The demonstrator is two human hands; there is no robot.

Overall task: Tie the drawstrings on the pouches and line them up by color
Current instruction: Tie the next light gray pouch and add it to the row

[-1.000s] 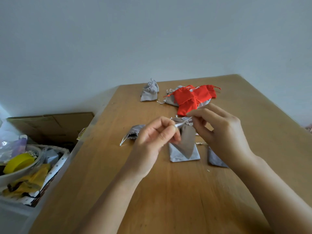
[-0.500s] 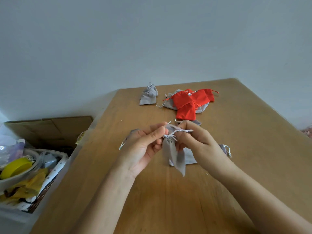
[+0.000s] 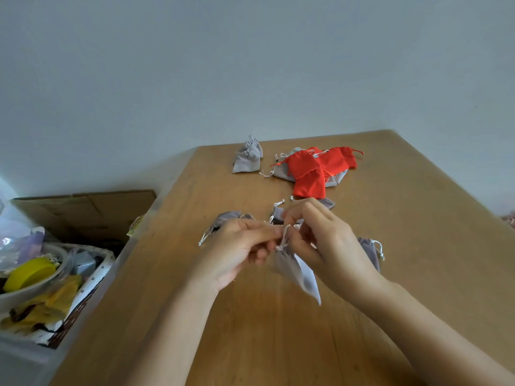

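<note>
Left hand, right hand pinching drawstring; grey pouch dangling, cinched

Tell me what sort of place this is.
Probably a home craft corner: a wooden table against a plain wall, a cardboard box and a cluttered basket beside it, red pouches heaped on top.
</note>
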